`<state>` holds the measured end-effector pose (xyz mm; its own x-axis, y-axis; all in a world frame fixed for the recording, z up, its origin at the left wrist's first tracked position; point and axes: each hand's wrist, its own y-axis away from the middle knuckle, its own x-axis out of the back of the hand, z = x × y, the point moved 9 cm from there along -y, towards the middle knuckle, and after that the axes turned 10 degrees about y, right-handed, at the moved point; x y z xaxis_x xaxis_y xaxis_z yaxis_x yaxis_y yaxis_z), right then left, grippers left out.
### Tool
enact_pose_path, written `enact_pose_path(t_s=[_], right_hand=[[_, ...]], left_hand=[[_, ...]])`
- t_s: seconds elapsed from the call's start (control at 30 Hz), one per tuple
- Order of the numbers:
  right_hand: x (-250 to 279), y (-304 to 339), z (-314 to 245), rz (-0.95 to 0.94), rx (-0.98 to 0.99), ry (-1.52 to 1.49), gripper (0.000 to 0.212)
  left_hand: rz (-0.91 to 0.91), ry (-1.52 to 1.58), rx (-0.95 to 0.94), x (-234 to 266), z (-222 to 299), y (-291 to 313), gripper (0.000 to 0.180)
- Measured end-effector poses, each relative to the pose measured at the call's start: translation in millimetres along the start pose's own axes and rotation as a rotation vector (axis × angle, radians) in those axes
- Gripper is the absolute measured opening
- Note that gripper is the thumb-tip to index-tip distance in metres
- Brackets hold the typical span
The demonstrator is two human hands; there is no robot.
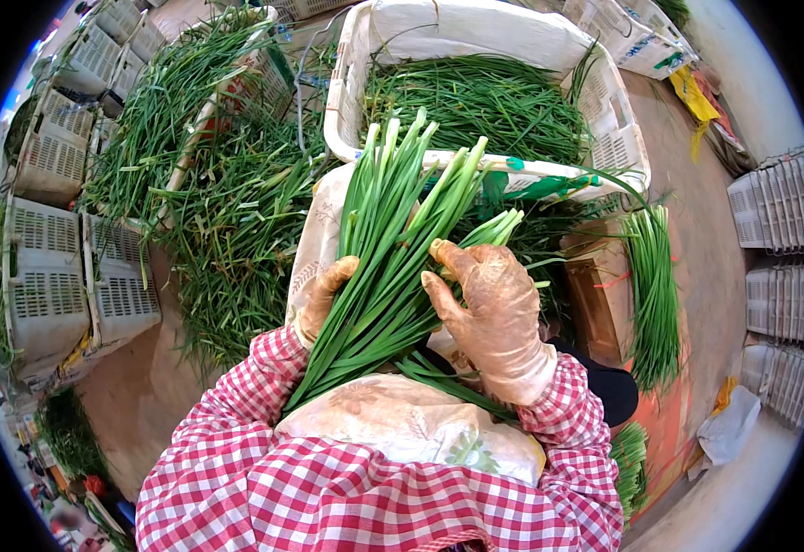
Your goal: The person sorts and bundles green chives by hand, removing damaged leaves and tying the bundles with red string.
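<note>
A thick bunch of green garlic chives lies slanted across my lap, pale cut ends pointing away from me. My left hand, in a stained pale glove, is closed round its left side, with most of the fingers hidden beneath the leaves. On the right, my gloved right hand is curled, thumb and forefinger bent toward the bunch. Some chive stalks stick out past its knuckles, and leaves trail below it over the cloth on my lap. Its other fingers are hidden under the hand.
A white crate of loose chives stands ahead. A heap of chives spreads at left, near stacked crates. At right, a tied chive bundle rests by a cardboard box; more crates line the wall.
</note>
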<state>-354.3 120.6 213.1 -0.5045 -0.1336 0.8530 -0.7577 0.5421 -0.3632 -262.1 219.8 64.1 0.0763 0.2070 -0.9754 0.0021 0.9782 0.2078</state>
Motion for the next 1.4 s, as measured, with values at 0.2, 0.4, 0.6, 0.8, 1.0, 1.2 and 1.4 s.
enact_pose_path(t_s=[0.2,0.4,0.6,0.8,1.0,1.2,1.4], right_hand=[[-16.6,0.0,-1.8,0.020,-0.002,0.065,0.027],[-19.2,9.6,7.2,0.059,0.003,-0.051,0.010],[-19.6,19.6,13.8,-0.146,-0.176,-0.467,0.004],[-13.4,29.4,-13.7,-0.356,-0.113,-0.587,0.008],[1.1,38.5,-21.7,-0.579,-0.151,-0.913,0.006],[-21.0,54.0,-53.3,-0.534,0.159,-0.360,0.017],[-67.4,46.5,-82.8,-0.378,0.319,-0.128,0.015]], left_hand=[[-0.031,0.058,0.063,12.7,8.7,5.6,0.054],[-0.048,-0.086,-0.066,-18.5,14.9,0.4,0.074],[0.079,-0.131,-0.087,-16.8,9.2,-1.7,0.085],[0.092,-0.021,-0.129,-16.0,11.7,-5.1,0.083],[0.070,-0.024,-0.123,-11.3,16.5,2.2,0.080],[0.065,-0.031,-0.092,-9.1,5.0,-2.5,0.077],[0.042,-0.026,-0.075,-8.9,4.3,1.4,0.074]])
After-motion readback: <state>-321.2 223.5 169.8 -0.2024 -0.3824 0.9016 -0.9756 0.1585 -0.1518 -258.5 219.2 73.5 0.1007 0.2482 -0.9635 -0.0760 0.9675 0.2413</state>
